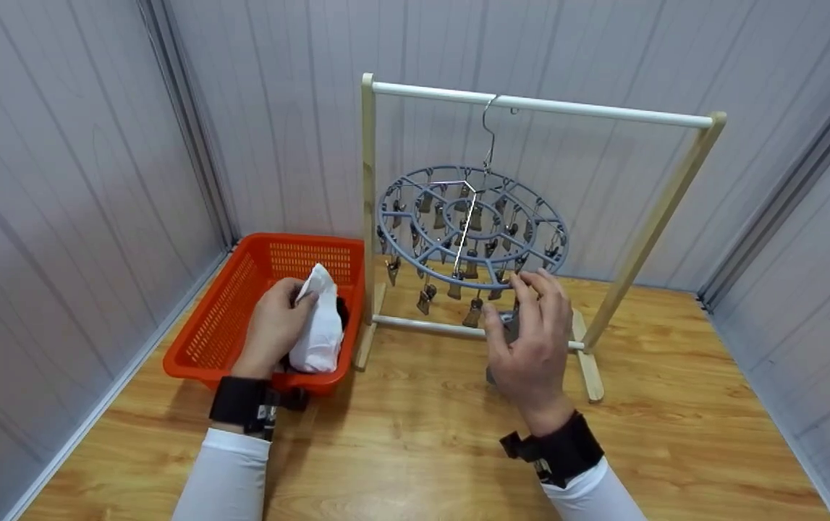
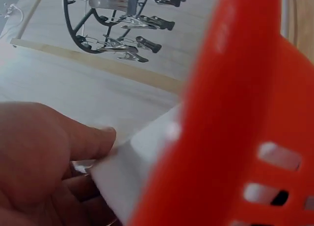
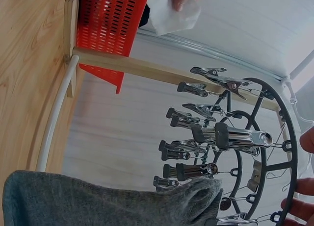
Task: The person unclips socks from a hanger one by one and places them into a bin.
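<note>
My left hand [image 1: 278, 322] pinches the upper end of a white sock [image 1: 322, 329] between thumb and fingers, over a red-orange basket [image 1: 197, 354]. In the left wrist view, the basket's blurred rim covers part of the sock. My right hand [image 1: 534, 347] is at the front right of a round grey clip hanger [image 1: 435, 275], fingers slightly bent, fingertips at its rim. In the right wrist view those fingers [image 3: 299, 206] lie against the ring. A grey sock [image 3: 108, 201] hangs at the hanger close by, mostly hidden behind my right hand in the head view.
The hanger's hook sits on the white top bar [image 1: 603, 110] of a wooden-legged rack [image 1: 646, 239]. Several metal clips [image 1: 474, 312] dangle from the ring. Dark cloth [image 1: 342, 311] lies in the basket beside the rack's left post. Pale panel walls [image 1: 299, 130] enclose the wooden floor [image 1: 415, 449].
</note>
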Tool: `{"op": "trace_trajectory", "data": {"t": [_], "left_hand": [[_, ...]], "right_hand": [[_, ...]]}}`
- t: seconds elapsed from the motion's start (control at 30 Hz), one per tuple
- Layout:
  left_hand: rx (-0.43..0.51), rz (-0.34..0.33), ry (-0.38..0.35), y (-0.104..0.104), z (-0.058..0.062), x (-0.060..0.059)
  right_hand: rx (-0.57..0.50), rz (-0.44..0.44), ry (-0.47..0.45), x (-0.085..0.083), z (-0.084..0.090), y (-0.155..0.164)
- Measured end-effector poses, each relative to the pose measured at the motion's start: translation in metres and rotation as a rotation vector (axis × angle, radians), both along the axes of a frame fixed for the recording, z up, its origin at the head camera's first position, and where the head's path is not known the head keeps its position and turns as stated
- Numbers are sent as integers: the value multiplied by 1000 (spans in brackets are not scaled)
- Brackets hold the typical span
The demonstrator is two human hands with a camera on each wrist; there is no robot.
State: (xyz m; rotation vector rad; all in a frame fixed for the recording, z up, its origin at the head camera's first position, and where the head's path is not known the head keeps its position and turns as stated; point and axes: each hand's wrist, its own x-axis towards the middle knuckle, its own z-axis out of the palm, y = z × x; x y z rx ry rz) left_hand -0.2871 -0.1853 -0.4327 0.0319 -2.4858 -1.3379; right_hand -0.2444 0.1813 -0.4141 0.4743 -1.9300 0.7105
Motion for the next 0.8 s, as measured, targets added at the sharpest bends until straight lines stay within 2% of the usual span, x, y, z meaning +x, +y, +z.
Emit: {"op": "trace_trajectory", "data": {"t": [0.23,0.37,0.47,0.6,0.8], "left_hand": [[-18,99,-13,-3,-1,1],[-10,171,58,-1,2,3],[8,197,128,2,3,4],[38,156,191,7,4,4],[64,16,211,19,8,8]], "right_hand": [[0,14,-4,1,-1,-2],[4,23,2,2,-1,-3],[11,32,13,3,-3,-4],[19,46,25,4,-4,-5],[39,98,53,6,-4,-5]]}}
